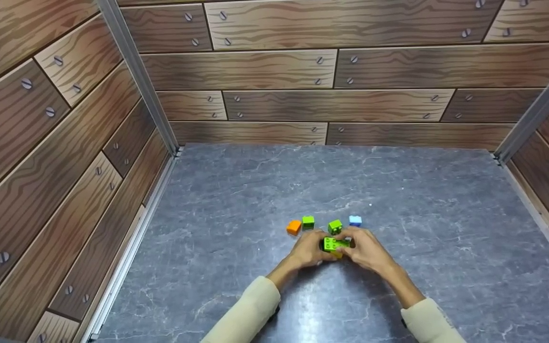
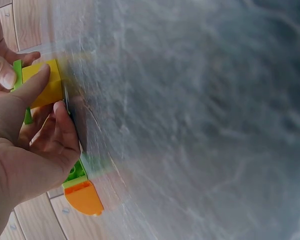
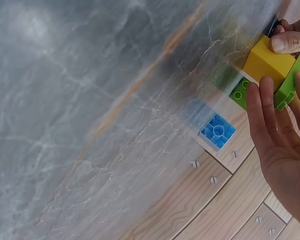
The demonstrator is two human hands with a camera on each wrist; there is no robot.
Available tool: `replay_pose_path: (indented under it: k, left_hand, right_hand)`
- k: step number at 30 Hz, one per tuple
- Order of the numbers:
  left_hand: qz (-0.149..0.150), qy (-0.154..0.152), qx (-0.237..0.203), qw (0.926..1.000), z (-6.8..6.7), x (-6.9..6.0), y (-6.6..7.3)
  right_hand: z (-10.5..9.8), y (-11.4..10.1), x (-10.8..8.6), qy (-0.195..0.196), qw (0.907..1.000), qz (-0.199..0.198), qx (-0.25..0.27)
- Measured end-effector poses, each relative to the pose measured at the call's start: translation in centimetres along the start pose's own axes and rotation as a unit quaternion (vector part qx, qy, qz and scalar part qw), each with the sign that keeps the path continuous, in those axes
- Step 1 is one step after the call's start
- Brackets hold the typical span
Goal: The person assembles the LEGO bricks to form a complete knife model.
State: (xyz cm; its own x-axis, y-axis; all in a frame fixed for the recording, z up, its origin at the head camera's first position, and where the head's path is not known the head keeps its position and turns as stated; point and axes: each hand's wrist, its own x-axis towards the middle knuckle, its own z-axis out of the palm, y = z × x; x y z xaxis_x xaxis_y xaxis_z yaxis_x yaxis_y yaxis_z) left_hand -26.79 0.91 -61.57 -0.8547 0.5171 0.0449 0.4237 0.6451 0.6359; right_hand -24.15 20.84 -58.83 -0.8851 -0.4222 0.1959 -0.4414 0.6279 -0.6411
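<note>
A yellow toy block [image 2: 49, 85] with a thin green studded piece [image 1: 332, 244] on its top is held between both hands, low over the floor. My left hand [image 1: 309, 250] grips the yellow block, its thumb flat on the near side. With thumb and fingers my right hand [image 1: 367, 248] pinches the green piece from the other side. Something dark [image 3: 273, 26] shows beside the yellow block; its kind cannot be made out. Just beyond the hands is a green brick [image 1: 335, 226], partly hidden by fingers in the right wrist view.
Behind the left hand lie an orange rounded brick [image 1: 294, 227] and another green brick [image 1: 308, 222]. A light blue brick [image 1: 355, 220] is beyond the right hand. Wood-patterned walls [image 1: 274, 71] border the grey marbled surface [image 1: 236, 190] at the back and sides.
</note>
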Motion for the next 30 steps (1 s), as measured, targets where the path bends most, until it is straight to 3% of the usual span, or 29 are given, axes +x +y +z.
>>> replay_pose_path:
  k: [15,30]
  left_hand:
    - [0.002,0.004,0.007,1.0,-0.3,0.2,0.0]
    - [-0.002,-0.003,0.011,0.9999,0.1,0.0,0.1]
  right_hand:
    - [-0.1,-0.1,0.4,0.006,0.9998,0.001,0.017]
    - [0.5,0.8,-0.7,0.01,0.9946,0.07,0.075]
